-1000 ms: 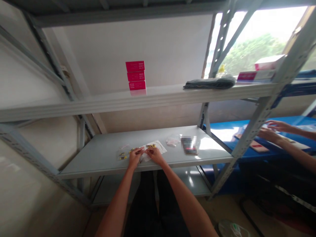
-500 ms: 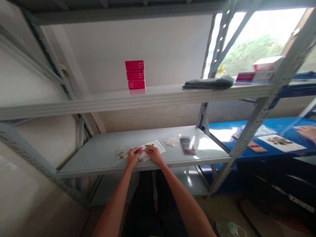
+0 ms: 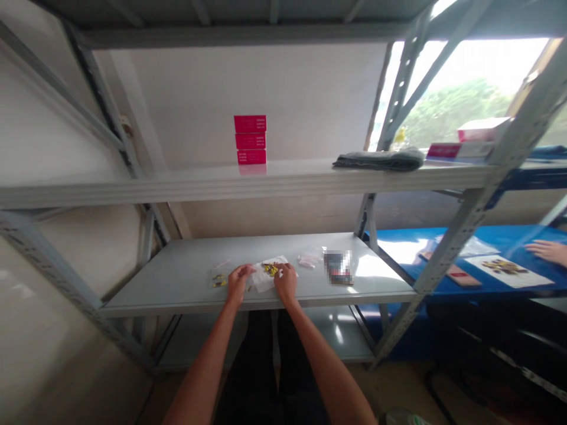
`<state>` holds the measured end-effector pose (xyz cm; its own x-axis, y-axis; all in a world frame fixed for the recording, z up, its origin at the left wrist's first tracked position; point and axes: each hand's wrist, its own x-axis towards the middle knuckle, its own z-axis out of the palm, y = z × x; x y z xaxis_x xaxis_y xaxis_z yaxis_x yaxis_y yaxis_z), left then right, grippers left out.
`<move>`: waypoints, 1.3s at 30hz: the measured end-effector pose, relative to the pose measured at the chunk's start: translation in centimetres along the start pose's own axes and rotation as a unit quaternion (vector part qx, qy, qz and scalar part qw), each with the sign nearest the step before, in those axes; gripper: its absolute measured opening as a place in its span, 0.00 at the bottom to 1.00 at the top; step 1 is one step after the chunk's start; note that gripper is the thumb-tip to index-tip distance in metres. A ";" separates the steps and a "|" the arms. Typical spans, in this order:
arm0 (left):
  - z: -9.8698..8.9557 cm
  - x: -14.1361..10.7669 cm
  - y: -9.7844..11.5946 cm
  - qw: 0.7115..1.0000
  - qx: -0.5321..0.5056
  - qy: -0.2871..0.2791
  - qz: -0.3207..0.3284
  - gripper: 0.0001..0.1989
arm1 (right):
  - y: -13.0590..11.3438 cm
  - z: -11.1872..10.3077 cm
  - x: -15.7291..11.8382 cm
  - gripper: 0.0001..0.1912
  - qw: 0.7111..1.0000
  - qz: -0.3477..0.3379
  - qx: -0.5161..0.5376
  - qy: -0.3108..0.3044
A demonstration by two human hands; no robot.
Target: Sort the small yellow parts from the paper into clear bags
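My left hand (image 3: 238, 284) is above the grey shelf (image 3: 177, 277), its fingers pinched together at the left edge of a white sheet (image 3: 264, 284); what they grip is too small to make out. A pile of small yellow and dark pieces (image 3: 270, 268) lies on the sheet. My right hand (image 3: 286, 282) is at the right side of that pile, fingers bent down to it, and their tips are unclear. Left of my left hand lies a clear bag (image 3: 218, 280) with yellow and dark pieces.
Another clear bag (image 3: 309, 260) and a blurred-out item (image 3: 339, 267) lie to the right. Pink boxes (image 3: 250, 141) and a folded grey cloth (image 3: 381, 159) sit on the upper shelf. At the right, a person's hand (image 3: 549, 250) rests by a blue table (image 3: 398, 236).
My right hand has moved away from my left hand, rightward to the pile, uncovering more of the sheet. The view has tilted up slightly.
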<state>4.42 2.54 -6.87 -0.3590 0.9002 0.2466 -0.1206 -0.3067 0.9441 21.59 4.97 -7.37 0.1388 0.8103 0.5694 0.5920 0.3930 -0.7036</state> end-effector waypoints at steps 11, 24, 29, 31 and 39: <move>0.1 0.1 -0.2 0.999 0.033 -0.023 -0.009 0.21 | 0.8 1.0 0.2 0.13 0.984 -0.055 -0.143 -0.091; -0.2 0.0 -0.3 0.990 0.137 -0.037 0.022 0.19 | -0.2 0.4 0.5 0.10 0.980 -0.112 0.126 -0.107; -0.1 -0.1 0.1 0.990 0.134 -0.047 0.017 0.18 | -0.5 0.0 0.6 0.10 0.960 -0.102 0.208 -0.159; -0.1 -0.2 0.3 0.990 0.129 -0.049 0.020 0.17 | -0.5 0.0 0.5 0.10 0.960 -0.065 0.213 -0.169; 0.0 -0.1 0.4 0.989 0.129 -0.069 0.013 0.19 | -1.0 -0.3 0.5 0.11 0.958 -0.051 0.212 -0.188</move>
<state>4.45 2.30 -6.56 -0.2266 0.9321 0.2825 0.1338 -0.2575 0.9570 21.33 4.90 -6.25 -0.2449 0.8260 0.5077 0.2006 0.5555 -0.8070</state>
